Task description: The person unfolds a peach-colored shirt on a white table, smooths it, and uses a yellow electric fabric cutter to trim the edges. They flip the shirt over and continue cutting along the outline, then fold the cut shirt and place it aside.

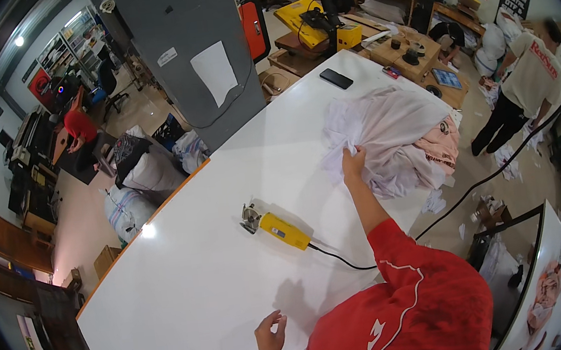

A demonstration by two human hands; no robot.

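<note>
My right hand point(353, 158) reaches forward and grips the white cloth point(389, 124), a crumpled heap on the white tabletop point(190, 296). A peach fabric piece point(439, 143) with dark print lies at the heap's right. My left hand point(271, 335) is low at the table's near side, fingers apart and curled, holding nothing. Between my hands a yellow electric cutter point(280, 229) with a metal head lies on its side, its black cord running right. A black phone point(336, 79) rests near the far edge.
A grey pillar point(186, 75) stands beyond the table. Stuffed sacks point(129, 209) crowd its left side. A wooden side table point(412, 53) holds small items. A person in cream point(519, 82) stands right, another point(448, 38) bends behind; a person in red point(78, 132) sits left.
</note>
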